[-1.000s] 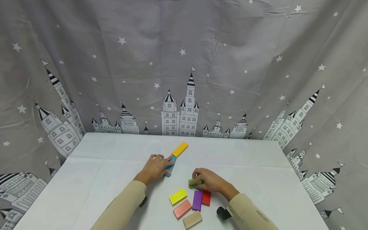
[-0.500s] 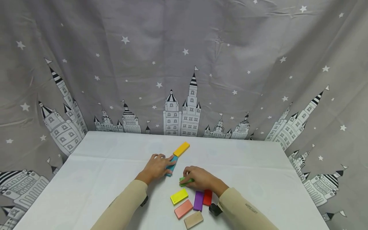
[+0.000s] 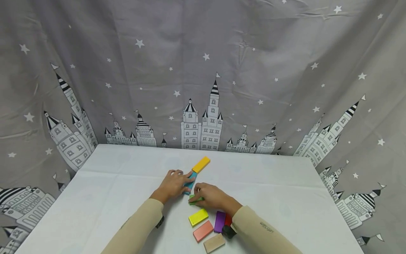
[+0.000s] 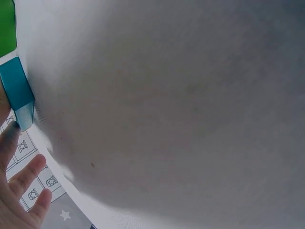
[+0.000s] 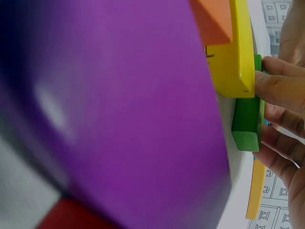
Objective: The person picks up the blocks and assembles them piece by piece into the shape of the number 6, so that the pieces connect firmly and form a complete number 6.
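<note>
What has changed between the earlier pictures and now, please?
The right hand, still gripping the green block, has moved it leftward, close to the near end of the blue block. Nothing was newly grasped or let go. The left hand still holds the blue block; the orange block, yellow block, pink block, purple block and wooden block stayed put.

Beyond green block (image 5: 247, 119), free tabletop (image 3: 260, 173) (yellow block (image 3: 198, 217) nearside)

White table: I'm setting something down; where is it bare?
Bare: the table left of the left sleeve and right of the right sleeve. Crowded: between them, from the blue block and green block, past the yellow block, to the tan block.
</note>
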Action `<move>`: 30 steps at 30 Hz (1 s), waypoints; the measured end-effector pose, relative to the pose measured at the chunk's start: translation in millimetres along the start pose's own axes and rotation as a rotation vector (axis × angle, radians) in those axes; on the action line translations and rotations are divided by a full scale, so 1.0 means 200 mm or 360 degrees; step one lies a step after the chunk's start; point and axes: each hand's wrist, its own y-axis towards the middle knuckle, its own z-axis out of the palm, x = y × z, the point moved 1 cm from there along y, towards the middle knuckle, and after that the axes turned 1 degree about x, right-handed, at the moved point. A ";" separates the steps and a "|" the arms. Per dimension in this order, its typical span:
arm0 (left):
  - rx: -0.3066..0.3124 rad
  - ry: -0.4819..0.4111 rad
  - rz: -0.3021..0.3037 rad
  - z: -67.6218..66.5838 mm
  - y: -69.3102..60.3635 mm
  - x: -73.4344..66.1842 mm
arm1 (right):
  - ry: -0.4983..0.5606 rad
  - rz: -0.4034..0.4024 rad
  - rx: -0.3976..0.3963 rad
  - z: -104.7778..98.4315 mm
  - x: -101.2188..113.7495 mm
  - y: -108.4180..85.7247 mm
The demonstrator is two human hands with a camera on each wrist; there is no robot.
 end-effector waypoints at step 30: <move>0.0013 -0.0016 -0.0038 0.01 0.01 0.00 | -0.0018 0.0073 -0.0096 0.03 0.04 0.04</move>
